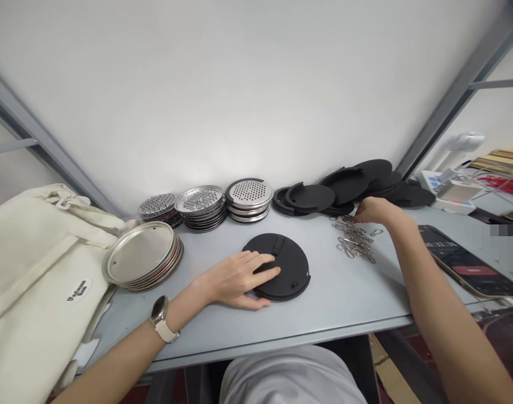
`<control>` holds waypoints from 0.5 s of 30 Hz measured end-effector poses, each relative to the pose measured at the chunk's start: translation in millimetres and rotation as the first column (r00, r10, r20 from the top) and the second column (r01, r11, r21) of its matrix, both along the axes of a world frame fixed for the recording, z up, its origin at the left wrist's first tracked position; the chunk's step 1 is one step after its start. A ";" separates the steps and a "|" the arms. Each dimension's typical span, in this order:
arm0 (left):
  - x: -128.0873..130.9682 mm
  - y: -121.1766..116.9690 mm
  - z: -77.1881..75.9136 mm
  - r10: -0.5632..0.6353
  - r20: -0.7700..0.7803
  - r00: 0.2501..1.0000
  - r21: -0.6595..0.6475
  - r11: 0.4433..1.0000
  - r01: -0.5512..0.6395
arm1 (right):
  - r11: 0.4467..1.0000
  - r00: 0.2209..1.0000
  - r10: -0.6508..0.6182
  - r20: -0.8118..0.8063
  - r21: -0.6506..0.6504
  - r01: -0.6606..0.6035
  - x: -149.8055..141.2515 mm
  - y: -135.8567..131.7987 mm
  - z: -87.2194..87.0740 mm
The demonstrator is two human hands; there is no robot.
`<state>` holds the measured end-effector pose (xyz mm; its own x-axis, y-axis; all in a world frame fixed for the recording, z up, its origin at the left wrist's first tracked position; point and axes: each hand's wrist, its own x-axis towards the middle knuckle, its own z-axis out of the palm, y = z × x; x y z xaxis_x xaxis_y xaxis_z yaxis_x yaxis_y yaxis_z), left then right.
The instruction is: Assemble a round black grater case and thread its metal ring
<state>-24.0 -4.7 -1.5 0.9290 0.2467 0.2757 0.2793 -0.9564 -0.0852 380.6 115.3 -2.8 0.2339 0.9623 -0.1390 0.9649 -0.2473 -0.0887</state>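
My left hand (243, 279) lies with its fingers spread over a round black disc (292, 264) near the front of the table. The disc has a short strap slot near its far edge and a small hole at the near right. My right hand (374, 211) reaches to the far side of a loose pile of small metal carabiner clips (354, 242). Its fingers are curled and pinched down at the pile; what lies between the fingertips is hidden.
Stacked grater discs (251, 193) stand along the wall, beside a pile of black round holders (344, 185). Plain metal discs (142, 252) are stacked at the left by a cream bag (41, 269). A phone (470, 261) lies right of my forearm.
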 end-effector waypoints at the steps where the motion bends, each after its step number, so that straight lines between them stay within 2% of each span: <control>1: 0.1 -0.2 0.2 0.001 -0.013 1.000 -0.012 1.000 -0.001 | 1.000 1.000 -0.002 0.007 -0.015 0.002 -0.2 0.2 -0.1; 9: -0.6 -0.5 1.3 -0.003 -0.035 0.999 -0.075 0.997 0.000 | 0.993 1.000 -0.012 0.026 -0.120 0.016 1.0 2.4 0.1; 15: -0.9 -0.8 0.0 -0.075 0.039 0.996 -0.009 0.997 0.075 | 0.994 1.000 0.004 0.017 -0.107 -0.003 -0.7 -0.7 0.9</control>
<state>-24.9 -5.4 -1.5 0.9339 0.1799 0.3090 0.2096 -0.9756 -0.0654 380.0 114.6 -1.9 0.2337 0.9430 -0.2367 0.9669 -0.2510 -0.0455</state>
